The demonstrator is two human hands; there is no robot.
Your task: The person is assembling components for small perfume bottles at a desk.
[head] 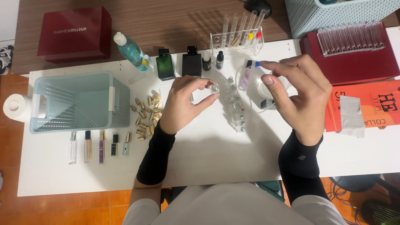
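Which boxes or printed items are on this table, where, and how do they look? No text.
Dark red box: far left, rectangular, pale lettering.
Dark red box: far right, flat, clear tubes on top.
Orange booklet: right edge, flat, black print, grey cloth on it.

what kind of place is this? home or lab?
Likely a home or hobby perfume-decanting table, not a lab: a white table holding small spray vials, gold caps, and a test-tube rack.

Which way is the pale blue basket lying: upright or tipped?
Tipped. The pale blue basket lies on its side on the white table, its ribbed base facing up.
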